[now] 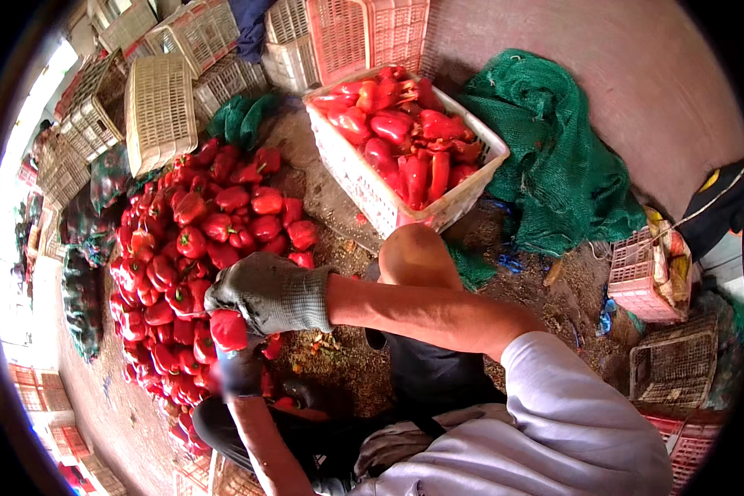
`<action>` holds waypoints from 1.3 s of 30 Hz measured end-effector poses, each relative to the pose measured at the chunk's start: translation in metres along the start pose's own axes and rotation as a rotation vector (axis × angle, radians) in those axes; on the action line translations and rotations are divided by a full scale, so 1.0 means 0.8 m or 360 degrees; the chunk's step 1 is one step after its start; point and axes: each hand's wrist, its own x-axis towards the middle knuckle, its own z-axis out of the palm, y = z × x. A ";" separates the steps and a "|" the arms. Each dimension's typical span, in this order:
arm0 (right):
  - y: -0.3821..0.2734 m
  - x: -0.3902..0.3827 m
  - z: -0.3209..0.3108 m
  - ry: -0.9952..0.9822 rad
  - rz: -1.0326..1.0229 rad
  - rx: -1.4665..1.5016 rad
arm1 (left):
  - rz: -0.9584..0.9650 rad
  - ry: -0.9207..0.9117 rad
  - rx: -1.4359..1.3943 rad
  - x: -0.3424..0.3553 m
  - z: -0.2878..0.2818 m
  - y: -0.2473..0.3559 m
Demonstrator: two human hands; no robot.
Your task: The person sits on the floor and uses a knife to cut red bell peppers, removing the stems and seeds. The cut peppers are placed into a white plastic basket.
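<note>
My left hand (241, 370), in a dark glove with a light patch, is closed around a red bell pepper (227, 329). My right hand (264, 296), in a grey knitted glove, is curled just above that pepper. A thin, pale sliver shows by its fingertips, and I cannot make out what it holds. Both hands are over the near right side of a big heap of red bell peppers (192, 242) on the floor. Beyond my bare knee stands a white plastic crate (351, 169) filled with red peppers, several of them cut open.
Green netting (546, 157) lies bunched to the right of the crate. Stacked plastic crates (161, 107) line the far left, beside filled mesh bags (81, 302). A pink crate (645, 277) with yellowish contents stands at the right. Scraps and seeds (322, 343) litter the floor by my legs.
</note>
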 end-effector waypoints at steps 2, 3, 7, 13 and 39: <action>0.007 0.000 -0.006 0.0316 -0.0012 0.0103 | 0.0142 -0.0120 0.0181 0.012 0.021 0.044; 0.015 0.002 -0.012 0.0498 -0.0008 0.0160 | 0.0076 -0.0226 0.0236 0.020 0.032 0.067; 0.034 0.017 -0.095 0.1006 -0.0022 0.0199 | -0.0278 -0.0081 -0.0256 0.025 0.048 0.099; 0.160 -0.092 -0.251 0.0949 0.0359 -0.1182 | 0.0129 0.0721 -0.0091 -0.063 -0.129 0.113; 0.115 0.081 -0.108 0.0187 0.0683 0.0296 | -0.1054 0.1926 0.1305 -0.651 -0.215 -0.148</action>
